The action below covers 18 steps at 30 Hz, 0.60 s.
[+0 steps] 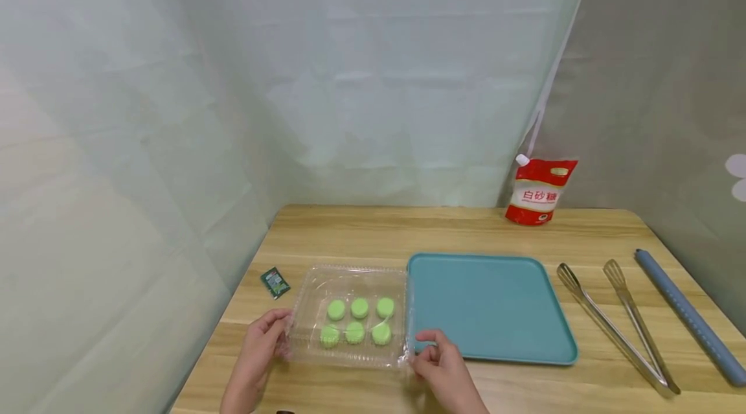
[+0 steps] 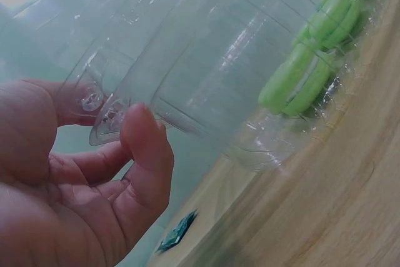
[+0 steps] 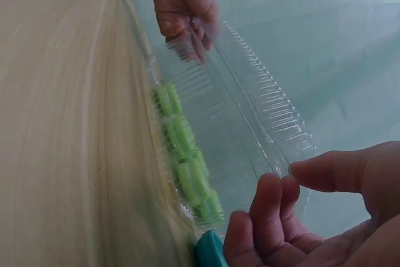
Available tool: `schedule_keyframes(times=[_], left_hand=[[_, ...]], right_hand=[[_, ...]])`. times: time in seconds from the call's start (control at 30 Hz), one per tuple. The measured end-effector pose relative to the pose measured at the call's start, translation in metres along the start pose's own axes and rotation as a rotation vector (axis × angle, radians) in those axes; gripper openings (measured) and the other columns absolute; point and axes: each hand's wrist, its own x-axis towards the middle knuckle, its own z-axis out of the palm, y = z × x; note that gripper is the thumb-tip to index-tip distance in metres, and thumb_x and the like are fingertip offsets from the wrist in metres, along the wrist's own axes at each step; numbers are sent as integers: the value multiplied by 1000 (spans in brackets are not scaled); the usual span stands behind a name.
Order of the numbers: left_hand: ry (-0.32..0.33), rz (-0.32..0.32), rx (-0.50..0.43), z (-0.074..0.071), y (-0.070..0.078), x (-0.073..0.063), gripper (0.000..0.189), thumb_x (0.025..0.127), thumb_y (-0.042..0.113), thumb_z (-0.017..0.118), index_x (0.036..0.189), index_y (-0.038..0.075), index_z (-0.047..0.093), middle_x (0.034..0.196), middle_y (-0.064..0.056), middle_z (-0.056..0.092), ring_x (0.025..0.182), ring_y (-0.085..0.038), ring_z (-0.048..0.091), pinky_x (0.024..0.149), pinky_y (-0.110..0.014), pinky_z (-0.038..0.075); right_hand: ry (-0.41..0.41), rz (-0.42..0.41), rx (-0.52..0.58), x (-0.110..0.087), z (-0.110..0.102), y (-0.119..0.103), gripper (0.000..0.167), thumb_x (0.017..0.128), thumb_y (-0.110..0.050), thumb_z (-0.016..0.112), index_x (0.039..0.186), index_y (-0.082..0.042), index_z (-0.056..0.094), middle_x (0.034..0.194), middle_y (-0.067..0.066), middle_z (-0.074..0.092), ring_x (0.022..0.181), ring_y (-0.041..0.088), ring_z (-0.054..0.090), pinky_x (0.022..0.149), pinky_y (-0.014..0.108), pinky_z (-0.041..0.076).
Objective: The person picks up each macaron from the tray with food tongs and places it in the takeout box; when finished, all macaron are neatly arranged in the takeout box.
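Observation:
A clear plastic clamshell box [image 1: 350, 279] stands on the table with several light green macarons [image 1: 355, 332] inside, set in two rows. My left hand [image 1: 260, 350] is at its left front corner; in the left wrist view the thumb and a finger pinch the rim tabs [image 2: 111, 117] there. At the right front corner, my right hand [image 1: 445, 372] pinches the rim between thumb and fingers, as the right wrist view shows. The lid lies over the macarons; whether it is fully latched I cannot tell.
Right of the box lies a teal tray [image 1: 489, 307]. Farther right are metal tongs [image 1: 618, 326], spread in a V, and a long blue-grey rod [image 1: 690, 317]. A red sugar pouch [image 1: 539, 192] stands at the back. A small green sachet [image 1: 275, 282] lies left of the box.

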Motion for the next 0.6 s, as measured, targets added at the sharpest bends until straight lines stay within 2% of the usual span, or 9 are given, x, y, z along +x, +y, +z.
schedule_keyframes(times=[0.1, 0.2, 0.37, 0.6], left_hand=[[7, -2, 4, 0, 0, 1, 26, 100, 4, 52, 119, -12, 59, 85, -4, 59, 64, -12, 51, 52, -24, 47], [2, -10, 27, 0, 1, 1, 25, 100, 4, 51, 120, -10, 58, 89, -5, 63, 68, -14, 54, 54, -25, 49], [-6, -12, 37, 1, 3, 0, 27, 101, 4, 49, 123, -8, 56, 95, -8, 66, 74, -17, 57, 58, -26, 50], [-10, 11, 41, 1, 1, 0, 27, 100, 1, 47, 123, -10, 55, 92, -7, 66, 68, -14, 53, 55, -24, 47]], right_hand=[[-15, 29, -29, 1, -1, 2, 36, 93, -8, 65, 119, 12, 50, 67, 1, 54, 60, 15, 54, 59, 27, 49], [-51, 40, -53, 1, -1, 4, 27, 96, -14, 62, 106, 11, 57, 62, 1, 55, 57, 16, 54, 56, 28, 48], [-102, 65, -37, 2, 1, 6, 34, 100, -17, 57, 85, 12, 64, 62, 0, 57, 55, 12, 52, 53, 25, 49], [-94, 104, 41, -1, 5, 9, 36, 101, -14, 55, 84, 17, 61, 63, 0, 55, 54, 10, 52, 52, 21, 49]])
